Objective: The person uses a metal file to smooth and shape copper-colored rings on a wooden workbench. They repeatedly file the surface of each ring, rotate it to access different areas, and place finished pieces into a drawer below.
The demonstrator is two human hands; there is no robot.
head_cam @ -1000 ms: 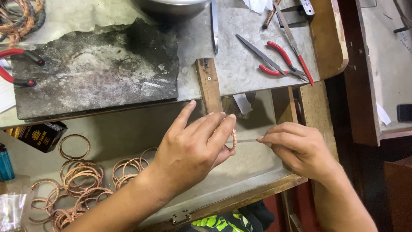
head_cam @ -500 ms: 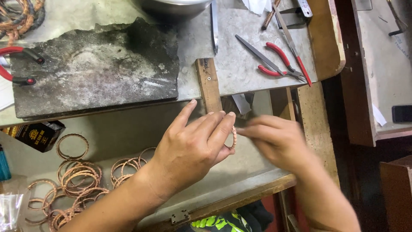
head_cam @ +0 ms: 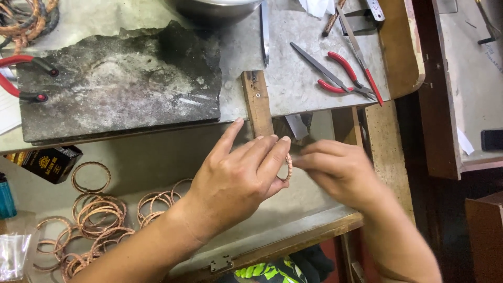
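At the table's front edge, head view: two bare hands meet over the lower tray [head_cam: 293, 220] of the table.
Left hand: left hand [head_cam: 236, 181] lies palm down with its fingers curled, pinching a twisted copper bangle [head_cam: 288, 166] between thumb and fingertips.
Bangle: only a short arc shows at the fingertips; the rest is hidden behind the hand.
Right hand: right hand [head_cam: 340, 173] is blurred, fingers drawn together and pointing at the bangle; whether they touch it or hold a tool I cannot tell.
Wooden peg: an upright wooden strip [head_cam: 258, 102] juts from the table edge just above both hands.
Loose bangles: a heap of copper rings [head_cam: 99, 209] lies on the tray at the left, partly covered by the left forearm.
Soldering block: a charred grey slab [head_cam: 120, 78] sits on the upper table.
Pliers: red-handled pliers [head_cam: 348, 78] rest to the right of the slab beside slim metal tools; another red-handled tool [head_cam: 23, 78] is cut off at the left edge.
Bowl: a metal bowl [head_cam: 220, 6] is cropped by the top edge.
Box: a small dark box [head_cam: 52, 162] lies near the rings.
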